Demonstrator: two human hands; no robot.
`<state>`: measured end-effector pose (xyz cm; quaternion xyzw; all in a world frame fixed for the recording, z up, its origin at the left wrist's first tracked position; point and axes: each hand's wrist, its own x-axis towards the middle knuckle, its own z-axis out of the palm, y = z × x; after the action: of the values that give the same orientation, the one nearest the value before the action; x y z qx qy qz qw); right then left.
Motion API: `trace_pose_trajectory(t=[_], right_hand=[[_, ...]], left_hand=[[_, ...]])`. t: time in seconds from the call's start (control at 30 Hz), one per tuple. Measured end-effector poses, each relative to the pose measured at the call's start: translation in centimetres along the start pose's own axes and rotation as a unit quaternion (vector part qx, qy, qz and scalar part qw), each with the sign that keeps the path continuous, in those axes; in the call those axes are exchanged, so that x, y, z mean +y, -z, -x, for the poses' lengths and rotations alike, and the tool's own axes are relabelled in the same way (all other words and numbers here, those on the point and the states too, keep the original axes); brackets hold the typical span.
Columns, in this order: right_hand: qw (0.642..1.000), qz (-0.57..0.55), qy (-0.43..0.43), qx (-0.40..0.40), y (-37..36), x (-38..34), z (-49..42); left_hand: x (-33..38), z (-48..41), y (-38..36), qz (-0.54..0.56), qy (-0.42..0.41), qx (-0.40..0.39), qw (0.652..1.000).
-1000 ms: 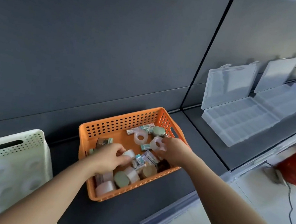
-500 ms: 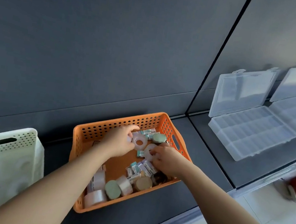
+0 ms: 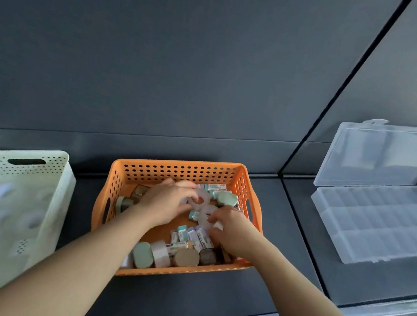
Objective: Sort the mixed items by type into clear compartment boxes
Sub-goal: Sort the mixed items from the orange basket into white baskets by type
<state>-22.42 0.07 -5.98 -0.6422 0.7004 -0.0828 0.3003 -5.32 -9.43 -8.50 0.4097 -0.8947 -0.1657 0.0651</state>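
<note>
We have both hands in the orange basket [image 3: 179, 171] on the dark shelf [image 3: 298, 236]: our left hand [image 3: 167, 201] curls its fingers round one translucent ring [image 3: 200, 198] near the basket's 12 o'clock, and our right hand [image 3: 234, 231] pinches a second ring [image 3: 207, 214] just beside it, at the first's 6 o'clock. The rings look slick and lie among small boxes [image 3: 191, 236] and round tins [image 3: 186, 257], so we judge a pinch could slip or drag a neighbour along. The clear compartment box [image 3: 379, 222] stands open at 3 o'clock, well apart, so a loose ring could drop onto the shelf in the carry.
</note>
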Motion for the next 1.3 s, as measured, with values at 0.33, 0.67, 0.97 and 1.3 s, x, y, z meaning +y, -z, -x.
trace_pose_trajectory(t=[0.33,0.67,0.97,1.3], right_hand=[[0.98,-0.142,0.105,0.094,2.5,-3.3,1.0],[0.957,-0.176,0.228,0.028,-1.2,-15.8,-0.9],[0.962,-0.027,0.271,0.002,-6.8,-24.6,-4.0],[0.976,0.07,0.19,-0.082,-7.6,-29.6,-6.6]], left_hand=[[-0.1,7.7,5.7,0.232,0.132,0.174,0.948],[-7.4,21.9,10.0,0.151,0.247,0.288,0.913],[-16.1,27.8,10.7,0.097,0.243,0.032,0.965],[-20.2,23.8,15.3,0.382,0.316,0.113,0.861]])
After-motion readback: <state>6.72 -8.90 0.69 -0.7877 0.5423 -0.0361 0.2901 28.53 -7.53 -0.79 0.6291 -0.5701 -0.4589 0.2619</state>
